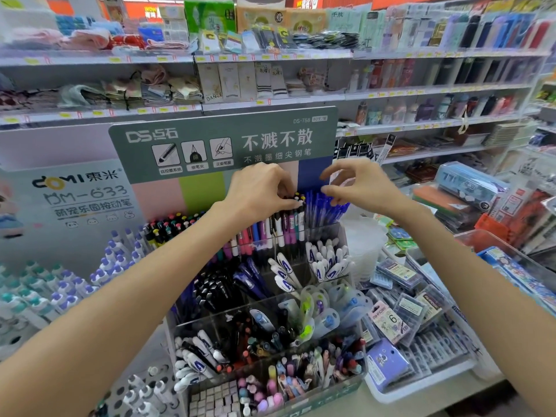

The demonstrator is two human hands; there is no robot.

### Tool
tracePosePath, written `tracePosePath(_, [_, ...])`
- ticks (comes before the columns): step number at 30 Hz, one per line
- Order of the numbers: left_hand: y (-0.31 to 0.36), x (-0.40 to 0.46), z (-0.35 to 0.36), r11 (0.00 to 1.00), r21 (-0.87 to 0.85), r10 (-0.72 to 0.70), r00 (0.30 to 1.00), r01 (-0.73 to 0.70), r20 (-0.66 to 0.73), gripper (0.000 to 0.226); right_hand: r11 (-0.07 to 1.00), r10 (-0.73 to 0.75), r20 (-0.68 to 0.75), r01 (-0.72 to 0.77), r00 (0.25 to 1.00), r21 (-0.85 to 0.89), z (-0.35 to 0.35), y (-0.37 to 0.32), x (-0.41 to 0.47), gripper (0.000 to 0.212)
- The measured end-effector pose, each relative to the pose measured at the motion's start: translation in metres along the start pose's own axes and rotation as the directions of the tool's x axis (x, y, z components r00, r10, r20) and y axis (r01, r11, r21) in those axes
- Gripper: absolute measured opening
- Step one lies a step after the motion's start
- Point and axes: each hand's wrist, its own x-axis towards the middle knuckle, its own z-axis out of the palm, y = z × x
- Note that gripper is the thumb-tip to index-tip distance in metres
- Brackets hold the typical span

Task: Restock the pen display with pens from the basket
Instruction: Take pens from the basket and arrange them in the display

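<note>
Blue pens, upright in the pen display back row, just below my right hand, fingers loosely curled, seemingly empty; my left hand pinches dark pen tops alongside.

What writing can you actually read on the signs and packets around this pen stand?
"DS 点石", "DS-758", "不溅不散", "不溅墨细尖钢笔": grey header card.
"DOMI 東米", "DM-633": pale display board.
"DANCE": sock packet.
"6": refill packet.
"A": white pen caps.
Shelf price tags: too blurred.
</note>
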Motion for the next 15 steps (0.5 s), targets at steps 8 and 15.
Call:
tracePosePath(8, [0.024,0.021,0.008,0.994,-0.030,0.106,0.994,-0.105,0.037,0.020,0.951,0.283,0.218,-0.244,0.934,-0.188,-0.023,0.017,-0.010,0.045])
tracePosePath(15, [0.041,0.037,0.026,0.978,0.083,0.182,0.978,-0.190,0.099,0.032,0.965,0.261,0.143,-0.262,0.955,-0.012,-0.004,0.034,-0.010,0.039])
